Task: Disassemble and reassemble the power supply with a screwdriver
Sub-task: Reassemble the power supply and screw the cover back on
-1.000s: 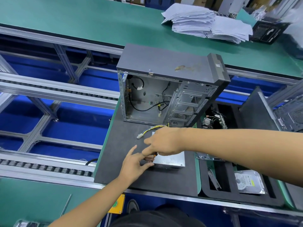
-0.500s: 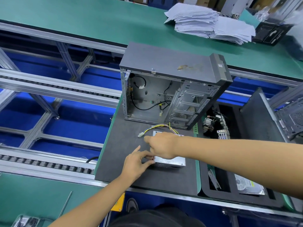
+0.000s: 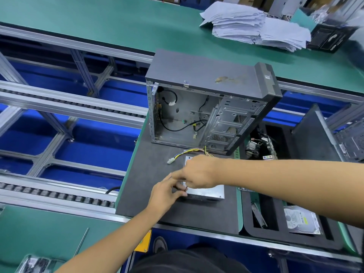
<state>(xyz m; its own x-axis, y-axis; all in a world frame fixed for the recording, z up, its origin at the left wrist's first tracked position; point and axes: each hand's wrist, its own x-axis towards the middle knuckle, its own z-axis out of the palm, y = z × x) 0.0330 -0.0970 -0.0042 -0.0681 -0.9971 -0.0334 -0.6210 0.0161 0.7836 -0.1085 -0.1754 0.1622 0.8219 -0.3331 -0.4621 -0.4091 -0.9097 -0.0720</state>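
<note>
Hands meet — left point(image 3: 164, 194) under right point(image 3: 197, 172).

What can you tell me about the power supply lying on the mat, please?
The power supply is a silvery metal box with a perforated near side, lying flat on the dark mat in front of the open computer case. A bundle of yellow and black wires with a white connector trails from it. The right hand rests on top; the left hand pinches at its left end.
</note>
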